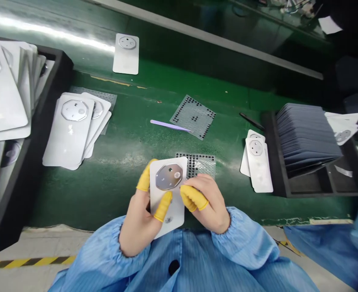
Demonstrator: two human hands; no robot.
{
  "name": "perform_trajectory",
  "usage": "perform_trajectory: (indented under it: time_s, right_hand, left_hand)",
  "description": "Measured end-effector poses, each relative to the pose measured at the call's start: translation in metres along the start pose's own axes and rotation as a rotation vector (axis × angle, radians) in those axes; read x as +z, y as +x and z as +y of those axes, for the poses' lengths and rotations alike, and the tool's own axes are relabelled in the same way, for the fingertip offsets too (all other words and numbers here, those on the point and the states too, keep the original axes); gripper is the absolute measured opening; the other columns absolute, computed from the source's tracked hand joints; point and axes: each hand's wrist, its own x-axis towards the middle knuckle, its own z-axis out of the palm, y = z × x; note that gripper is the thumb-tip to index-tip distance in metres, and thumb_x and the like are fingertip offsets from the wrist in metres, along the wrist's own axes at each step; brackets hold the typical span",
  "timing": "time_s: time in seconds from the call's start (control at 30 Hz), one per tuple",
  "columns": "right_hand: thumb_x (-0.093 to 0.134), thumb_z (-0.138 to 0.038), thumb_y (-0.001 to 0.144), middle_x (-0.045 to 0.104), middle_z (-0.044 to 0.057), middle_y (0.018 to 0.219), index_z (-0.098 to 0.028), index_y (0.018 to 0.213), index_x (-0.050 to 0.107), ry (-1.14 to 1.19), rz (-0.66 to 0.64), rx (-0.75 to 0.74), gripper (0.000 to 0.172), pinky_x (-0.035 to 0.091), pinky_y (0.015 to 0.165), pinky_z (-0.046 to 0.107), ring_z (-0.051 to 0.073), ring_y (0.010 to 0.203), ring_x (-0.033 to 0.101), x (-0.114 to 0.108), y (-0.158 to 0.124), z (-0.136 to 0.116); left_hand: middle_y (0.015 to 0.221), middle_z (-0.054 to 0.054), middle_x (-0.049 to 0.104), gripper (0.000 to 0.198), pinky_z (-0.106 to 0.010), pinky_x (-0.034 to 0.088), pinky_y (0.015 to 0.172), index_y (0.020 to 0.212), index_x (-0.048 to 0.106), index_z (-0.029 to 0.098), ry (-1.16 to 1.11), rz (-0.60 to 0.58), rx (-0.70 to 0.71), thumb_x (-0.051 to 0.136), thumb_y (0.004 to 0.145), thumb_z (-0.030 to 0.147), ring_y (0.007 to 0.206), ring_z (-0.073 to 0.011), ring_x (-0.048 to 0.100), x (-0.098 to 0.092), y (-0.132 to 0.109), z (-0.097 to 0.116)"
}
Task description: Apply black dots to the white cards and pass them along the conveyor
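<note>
My left hand grips a white phone back cover by its left side, with the thumb lying across the front. An octagonal silvery camera area with holes fills the cover's upper part. At the cover's right edge, my right hand is closed in a pinch; what sits between its fingertips, if anything, is hidden. Yellow finger cots cover some fingertips of both hands. Just behind the cover lies a clear sheet of small black dots, partly hidden by it. Farther off, purple tweezers rest against a second dotted sheet.
Stacked white covers lie at left beside a black tray full of covers. One cover lies at the back. At right are more covers, a black pen-like stick and a black box holding dark sheets.
</note>
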Motion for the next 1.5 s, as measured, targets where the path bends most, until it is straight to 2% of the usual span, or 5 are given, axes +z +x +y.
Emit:
perform_trajectory:
  time_s: [0.1, 0.4, 0.8, 1.17, 1.5]
  right_hand:
    - [0.045, -0.012, 0.093, 0.07, 0.01, 0.103, -0.017, 0.106, 0.061, -0.136, -0.004, -0.138, 0.021, 0.053, 0.096, 0.042, 0.019, 0.099, 0.065, -0.003, 0.007, -0.006]
    - [0.046, -0.019, 0.092, 0.052, 0.027, 0.135, -0.006, 0.106, 0.061, -0.178, -0.059, -0.171, 0.024, 0.052, 0.096, 0.052, 0.034, 0.129, 0.049, -0.005, -0.005, -0.012]
    - [0.046, -0.02, 0.094, 0.059, 0.028, 0.126, -0.004, 0.11, 0.06, -0.239, -0.127, -0.134, 0.026, 0.053, 0.096, 0.051, 0.033, 0.13, 0.048, -0.008, -0.001, -0.017]
    - [0.045, -0.003, 0.085, 0.035, 0.037, 0.144, 0.006, 0.115, 0.054, -0.147, -0.193, -0.08, 0.033, 0.049, 0.101, 0.057, 0.041, 0.139, 0.031, 0.004, -0.008, -0.028]
    - [0.053, -0.007, 0.088, 0.046, 0.016, 0.145, -0.019, 0.133, 0.052, 0.247, 0.032, 0.13, 0.047, 0.053, 0.101, 0.046, 0.027, 0.128, 0.053, 0.004, -0.006, 0.0]
  left_hand:
    - [0.126, -0.006, 0.067, 0.055, -0.028, 0.058, 0.083, 0.135, 0.048, 0.025, -0.027, -0.107, 0.076, 0.063, 0.083, 0.013, 0.103, -0.0231, 0.07, 0.011, -0.003, -0.002]
    - [0.136, -0.006, 0.06, 0.066, -0.023, 0.054, 0.091, 0.141, 0.042, 0.027, -0.061, -0.082, 0.181, 0.062, 0.082, 0.005, 0.117, -0.022, 0.063, 0.013, -0.006, -0.004]
    - [0.108, -0.008, 0.075, 0.054, -0.017, 0.058, 0.072, 0.134, 0.047, 0.014, 0.28, -0.071, 0.292, 0.055, 0.08, 0.008, 0.081, -0.0153, 0.075, 0.011, -0.001, 0.006]
    - [0.111, -0.008, 0.074, 0.065, -0.022, 0.06, 0.069, 0.138, 0.046, 0.018, 0.285, -0.027, 0.261, 0.06, 0.075, 0.008, 0.08, -0.0198, 0.075, 0.012, -0.004, 0.0]
    - [0.09, -0.006, 0.078, 0.036, -0.023, 0.06, 0.056, 0.106, 0.061, 0.016, -0.465, 0.041, -0.224, 0.075, 0.076, 0.028, 0.066, -0.0185, 0.074, 0.015, 0.017, 0.007]
